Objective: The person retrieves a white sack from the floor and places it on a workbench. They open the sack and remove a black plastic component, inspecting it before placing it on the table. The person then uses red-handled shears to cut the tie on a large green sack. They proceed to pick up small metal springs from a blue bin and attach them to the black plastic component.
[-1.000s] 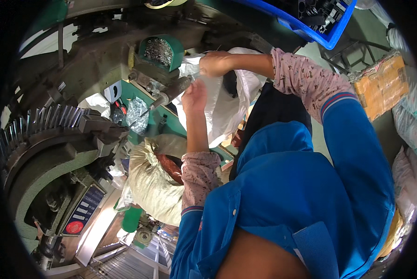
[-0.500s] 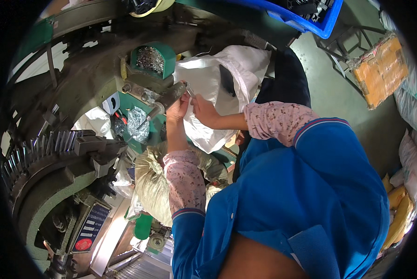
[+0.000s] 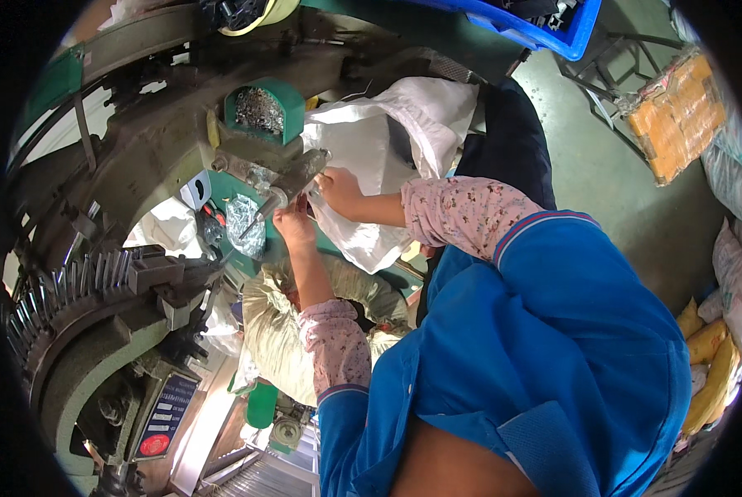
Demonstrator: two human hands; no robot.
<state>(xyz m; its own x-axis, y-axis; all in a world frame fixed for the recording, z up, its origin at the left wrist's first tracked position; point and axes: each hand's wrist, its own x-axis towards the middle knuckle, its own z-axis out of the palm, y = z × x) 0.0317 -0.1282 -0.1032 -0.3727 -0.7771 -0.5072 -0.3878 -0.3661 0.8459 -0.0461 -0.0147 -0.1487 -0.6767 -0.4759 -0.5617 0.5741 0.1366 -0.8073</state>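
Observation:
My left hand [image 3: 293,222] is raised just below the grey metal cylinder [image 3: 302,174] of a machine, its fingers closed together. Whatever they pinch, if anything, is too small to make out. Close to the cylinder's right end is my right hand [image 3: 339,192], fingers curled in; the cylinder and the hand itself hide what is in them. A thin metal rod [image 3: 260,217] sticks out from the cylinder's lower left end. Above the cylinder a green bin [image 3: 291,106] holds many small metal pieces [image 3: 257,111]. Behind my right hand hangs a white woven sack [image 3: 363,137].
A curved machine rack of upright metal pins [image 3: 89,273] stands at left. A clear plastic bag [image 3: 243,224] lies left of my left hand. Below it is a pale cloth-covered bundle [image 3: 276,323]. A blue crate [image 3: 582,37] is at the top; an orange-topped stool [image 3: 677,116] stands far right.
My hands have moved apart. The left went down and left along the cylinder; the right shifted slightly left, to the cylinder's end. The small metal piece seen between them no longer shows.

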